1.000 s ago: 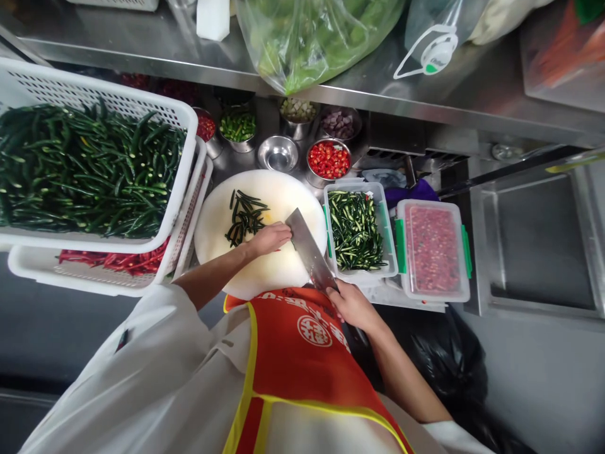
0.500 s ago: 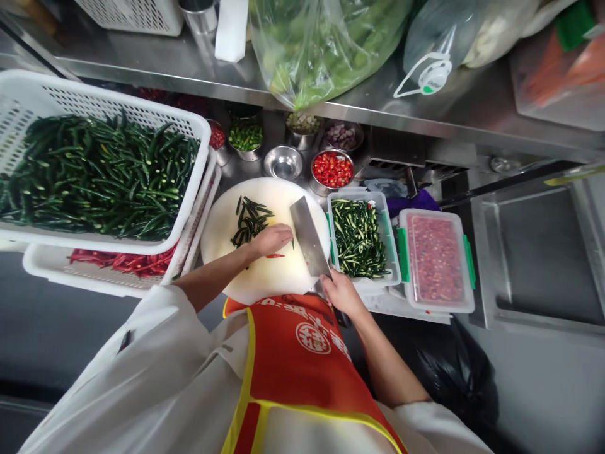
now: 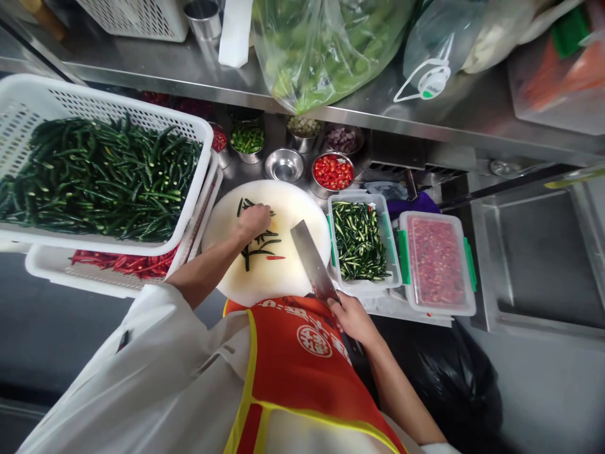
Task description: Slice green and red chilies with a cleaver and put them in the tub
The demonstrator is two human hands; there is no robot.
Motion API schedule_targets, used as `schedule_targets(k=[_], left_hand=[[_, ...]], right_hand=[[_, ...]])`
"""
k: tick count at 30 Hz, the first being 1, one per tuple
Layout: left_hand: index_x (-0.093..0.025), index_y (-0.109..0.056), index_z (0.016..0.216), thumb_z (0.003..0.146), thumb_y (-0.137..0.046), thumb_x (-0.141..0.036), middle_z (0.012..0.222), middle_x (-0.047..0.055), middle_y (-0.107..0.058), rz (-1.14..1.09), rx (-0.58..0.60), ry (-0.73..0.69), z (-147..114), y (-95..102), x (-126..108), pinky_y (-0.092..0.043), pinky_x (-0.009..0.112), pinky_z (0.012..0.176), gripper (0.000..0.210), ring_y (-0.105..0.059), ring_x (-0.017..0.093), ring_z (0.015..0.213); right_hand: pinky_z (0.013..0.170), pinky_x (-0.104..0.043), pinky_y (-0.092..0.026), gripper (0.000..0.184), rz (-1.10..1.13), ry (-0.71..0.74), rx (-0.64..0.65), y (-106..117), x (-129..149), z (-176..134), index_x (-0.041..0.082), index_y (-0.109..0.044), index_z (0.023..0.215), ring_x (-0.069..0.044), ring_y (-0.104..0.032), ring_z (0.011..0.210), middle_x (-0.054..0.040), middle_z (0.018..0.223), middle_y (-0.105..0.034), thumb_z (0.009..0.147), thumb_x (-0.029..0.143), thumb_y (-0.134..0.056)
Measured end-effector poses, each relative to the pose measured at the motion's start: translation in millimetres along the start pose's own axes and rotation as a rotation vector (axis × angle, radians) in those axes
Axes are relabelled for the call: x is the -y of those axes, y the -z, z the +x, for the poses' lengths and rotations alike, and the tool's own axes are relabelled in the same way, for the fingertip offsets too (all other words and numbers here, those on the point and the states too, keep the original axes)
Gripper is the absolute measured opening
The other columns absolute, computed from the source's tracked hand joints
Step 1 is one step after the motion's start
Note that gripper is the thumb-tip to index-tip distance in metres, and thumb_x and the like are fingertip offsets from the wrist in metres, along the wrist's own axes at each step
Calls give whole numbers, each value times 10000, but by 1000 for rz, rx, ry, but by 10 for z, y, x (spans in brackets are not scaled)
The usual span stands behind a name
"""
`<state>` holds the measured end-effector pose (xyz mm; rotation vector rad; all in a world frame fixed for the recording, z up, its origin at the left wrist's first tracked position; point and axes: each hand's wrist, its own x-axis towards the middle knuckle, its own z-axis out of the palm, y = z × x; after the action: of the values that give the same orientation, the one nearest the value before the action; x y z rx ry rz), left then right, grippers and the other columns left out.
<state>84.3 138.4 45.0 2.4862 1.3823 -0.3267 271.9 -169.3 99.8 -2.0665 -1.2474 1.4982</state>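
Observation:
My right hand (image 3: 352,316) is wrapped round the handle of a cleaver (image 3: 312,260). The cleaver's broad blade slants over the right side of a round white cutting board (image 3: 231,284). Over the upper left of the board, my left hand (image 3: 255,222) has its fingers curled down in a pinch on a green chili (image 3: 271,213), its dark tip showing at the fingertips. More dark green chilies (image 3: 259,246) lie scattered beneath and beside that hand, some hidden by it. A small red chili (image 3: 275,257) lies alone near the board's middle.
At left, a white basket (image 3: 198,189) of green chilies sits above a tray of red chilies (image 3: 127,263). Right of the board stand a tub of cut green chilies (image 3: 362,243) and a lidded box (image 3: 437,261). Metal cups line the back, below a steel shelf (image 3: 165,72).
My left hand has moved left and away from me, from beside the blade to the chilies. The cleaver and my right hand have shifted slightly right and towards me.

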Motion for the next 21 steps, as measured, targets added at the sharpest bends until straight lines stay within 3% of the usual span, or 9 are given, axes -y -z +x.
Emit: schedule_targets(k=[4,8,12,21], left_hand=[[-103,-707,975,912,-435,-185,974,178,-687,84,52,-26,-16,28,-32,-532,380,794,291,-690,284,878],[-117,-695,973,896,-468,-132,1036,150,-657,111,23,-374,-59,-81,-160,-514,328,811,240,-666,235,905],[-147,-699,913,936,-463,-169,1019,88,-657,-38,-22,-695,-164,-277,-308,-494,282,851,239,-628,189,933],[-168,-697,963,1012,-404,-256,1059,65,-685,-204,-197,-813,-201,-578,-278,-488,276,920,310,-617,159,973]], right_hand=[[601,-288,-454,256,-9,8,-13,-3,-16,33,240,-463,806,-187,-601,473,44,482,-552,958,412,-351],[596,-283,-448,267,-42,-8,-56,1,-43,73,237,-479,804,-192,-619,513,21,516,-587,951,421,-355],[581,-280,-439,276,-86,-24,-69,38,-26,95,233,-521,808,-198,-629,560,-7,569,-625,936,419,-363],[445,-257,-432,227,123,-80,27,76,80,111,248,-401,774,-147,-533,402,60,515,-507,936,406,-382]])
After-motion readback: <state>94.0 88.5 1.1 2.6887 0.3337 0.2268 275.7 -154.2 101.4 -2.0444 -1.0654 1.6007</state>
